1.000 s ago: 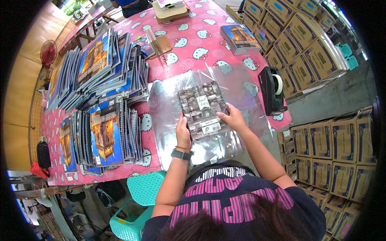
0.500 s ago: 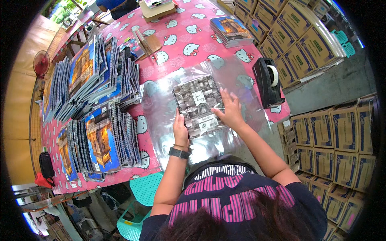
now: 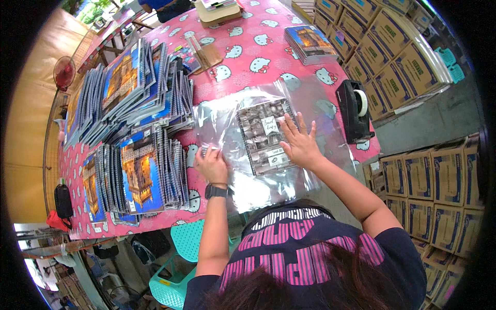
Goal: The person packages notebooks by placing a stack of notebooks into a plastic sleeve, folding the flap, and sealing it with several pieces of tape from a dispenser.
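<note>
A spiral-bound notebook [image 3: 258, 135] with a black-and-white photo cover lies on clear plastic sheets [image 3: 222, 116], spread over the pink table. My right hand [image 3: 302, 142] rests on the notebook's right side, fingers spread and flat. To the left of the notebook, my left hand [image 3: 211, 164] is closed at the sheet's left edge, its fingers curled on the plastic. A black tape dispenser [image 3: 354, 111] with a roll of tape stands right of the sheets.
Piles of spiral notebooks [image 3: 142, 173] with blue and orange covers fill the table's left side. Another notebook stack [image 3: 310, 44] sits at the far right. Cardboard boxes [image 3: 421, 175] are piled to the right, and a turquoise plastic stool [image 3: 188, 240] stands below the table's near edge.
My left hand has let go of the notebook's left edge and moved left onto the plastic sheet's edge. The right hand has shifted slightly and spread flatter on the cover.
</note>
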{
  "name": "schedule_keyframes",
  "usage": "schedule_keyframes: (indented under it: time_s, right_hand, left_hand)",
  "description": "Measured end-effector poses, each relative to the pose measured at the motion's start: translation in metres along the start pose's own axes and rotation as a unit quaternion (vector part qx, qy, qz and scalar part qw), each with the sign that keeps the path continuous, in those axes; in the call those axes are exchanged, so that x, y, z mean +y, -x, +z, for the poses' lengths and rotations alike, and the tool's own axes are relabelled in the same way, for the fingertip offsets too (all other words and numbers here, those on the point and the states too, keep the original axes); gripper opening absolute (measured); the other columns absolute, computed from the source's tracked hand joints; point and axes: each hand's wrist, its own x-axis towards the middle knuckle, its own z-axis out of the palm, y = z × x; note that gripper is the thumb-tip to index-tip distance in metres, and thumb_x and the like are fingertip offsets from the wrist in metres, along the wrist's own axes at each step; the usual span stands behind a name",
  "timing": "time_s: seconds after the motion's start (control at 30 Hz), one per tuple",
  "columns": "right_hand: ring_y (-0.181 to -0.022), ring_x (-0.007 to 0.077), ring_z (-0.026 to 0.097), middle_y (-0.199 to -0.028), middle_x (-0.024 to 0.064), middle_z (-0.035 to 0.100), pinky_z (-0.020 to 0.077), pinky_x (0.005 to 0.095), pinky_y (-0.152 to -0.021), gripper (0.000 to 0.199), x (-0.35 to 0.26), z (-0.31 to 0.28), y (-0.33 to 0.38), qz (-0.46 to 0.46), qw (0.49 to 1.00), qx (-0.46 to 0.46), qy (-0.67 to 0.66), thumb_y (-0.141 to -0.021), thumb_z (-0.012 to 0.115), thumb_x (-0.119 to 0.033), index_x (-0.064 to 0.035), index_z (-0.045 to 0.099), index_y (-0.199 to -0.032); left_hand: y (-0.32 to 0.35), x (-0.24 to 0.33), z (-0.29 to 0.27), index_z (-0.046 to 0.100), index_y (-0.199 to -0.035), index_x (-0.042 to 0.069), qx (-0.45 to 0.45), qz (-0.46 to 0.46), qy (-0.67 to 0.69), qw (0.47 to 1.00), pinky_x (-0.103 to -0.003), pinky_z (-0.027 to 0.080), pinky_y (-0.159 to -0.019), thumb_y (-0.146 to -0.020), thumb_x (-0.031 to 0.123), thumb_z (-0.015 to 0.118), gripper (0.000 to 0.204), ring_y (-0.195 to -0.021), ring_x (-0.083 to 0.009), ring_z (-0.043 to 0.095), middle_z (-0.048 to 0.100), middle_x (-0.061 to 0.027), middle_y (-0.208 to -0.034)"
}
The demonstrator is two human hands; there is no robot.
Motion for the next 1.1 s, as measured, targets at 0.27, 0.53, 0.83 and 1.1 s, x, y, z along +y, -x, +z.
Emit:
schedule_keyframes:
  time_s: [0.27,0.53,0.83,1.1]
  right_hand:
    - [-0.135,0.0349,0.014,-0.146,0.0174,0.020,0.0103,0.0613,-0.104,0.054,-0.014,-0.007,-0.003,-0.036,0.999,0.026,-0.010,-0.089,0.048,-0.026,-0.0131,0.033,-0.139]
    - [-0.104,0.0289,0.049,-0.083,0.0120,0.064,0.0415,0.0319,-0.083,0.027,-0.016,-0.038,-0.045,-0.006,0.886,-0.129,-0.445,-0.075,0.068,-0.031,-0.0046,0.071,-0.081]
    - [-0.063,0.0195,0.061,-0.067,0.0138,0.064,0.0479,0.0334,-0.063,0.021,-0.009,-0.018,-0.058,0.041,0.897,-0.078,-0.433,-0.069,0.068,-0.020,0.0002,0.069,-0.075]
    - [-0.059,0.0135,0.053,-0.063,0.0075,0.059,0.0434,0.0312,-0.059,0.020,-0.004,-0.033,-0.059,0.061,0.877,-0.135,-0.457,-0.072,0.069,-0.020,-0.0002,0.066,-0.072]
  left_hand:
    - [0.009,-0.029,-0.041,0.050,-0.120,-0.002,-0.207,-0.401,0.538,0.712,-0.021,0.047,-0.053,-0.078,0.011,0.069,0.048,-0.064,-0.0121,0.061,0.063,-0.0098,-0.096]
    - [-0.012,0.086,-0.038,0.049,-0.114,0.002,-0.246,-0.189,0.619,0.722,-0.017,0.036,-0.050,-0.068,0.009,0.079,0.055,-0.056,-0.0026,0.046,0.052,0.0050,-0.065]
    - [-0.017,0.065,-0.055,0.051,-0.109,0.002,-0.122,-0.214,0.528,0.813,-0.022,0.042,-0.055,-0.075,0.008,0.073,0.041,-0.063,-0.0075,0.051,0.058,-0.0008,-0.079]
    - [-0.047,0.073,-0.035,0.047,-0.125,0.004,-0.066,0.213,0.144,0.964,-0.046,0.036,-0.096,-0.085,0.020,0.056,0.044,-0.118,-0.0374,0.044,0.045,-0.0178,-0.132]
